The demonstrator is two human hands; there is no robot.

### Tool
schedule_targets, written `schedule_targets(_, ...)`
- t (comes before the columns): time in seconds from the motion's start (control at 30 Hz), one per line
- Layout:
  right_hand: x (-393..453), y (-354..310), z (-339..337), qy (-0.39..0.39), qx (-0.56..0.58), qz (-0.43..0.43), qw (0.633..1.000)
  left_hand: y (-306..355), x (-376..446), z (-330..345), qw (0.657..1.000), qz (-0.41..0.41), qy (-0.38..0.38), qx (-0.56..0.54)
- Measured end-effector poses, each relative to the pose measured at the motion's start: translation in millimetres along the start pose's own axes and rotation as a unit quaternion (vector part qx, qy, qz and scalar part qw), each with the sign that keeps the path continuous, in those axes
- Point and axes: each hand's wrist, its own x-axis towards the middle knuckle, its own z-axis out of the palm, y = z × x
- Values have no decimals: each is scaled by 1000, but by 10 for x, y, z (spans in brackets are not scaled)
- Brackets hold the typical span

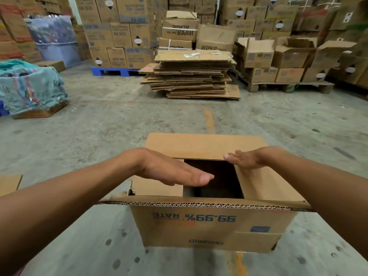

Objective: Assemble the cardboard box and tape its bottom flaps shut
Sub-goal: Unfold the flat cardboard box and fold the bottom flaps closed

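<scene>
A brown cardboard box [211, 228] stands on the concrete floor right in front of me, its print upside down. Its upward flaps are partly folded. The far flap [203, 145] lies nearly flat over the opening. My left hand [171, 170] is flat, palm down, pressing over the left flap [157, 188]. My right hand [246, 159] rests flat on the right flap [264, 182], fingertips at the far flap's edge. The near flap [205, 204] sticks out toward me. A dark gap stays open in the middle. No tape is in view.
A tall stack of flattened cartons [191, 76] lies on the floor ahead. Pallets of stacked boxes [119, 32] line the back wall. A cloth-covered bundle [29, 86] sits at the left. A cardboard piece [10, 184] shows at the left edge.
</scene>
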Motion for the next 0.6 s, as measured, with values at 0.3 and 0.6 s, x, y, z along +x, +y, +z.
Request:
schedule_targets(0.3,-129,4,-583,-83,163,63,981,173,-44,-400,941,-31,253,221)
schedule_targets(0.6,78,178,-183,146,48,-29,988,-900,803,-184,864,-139,407,260)
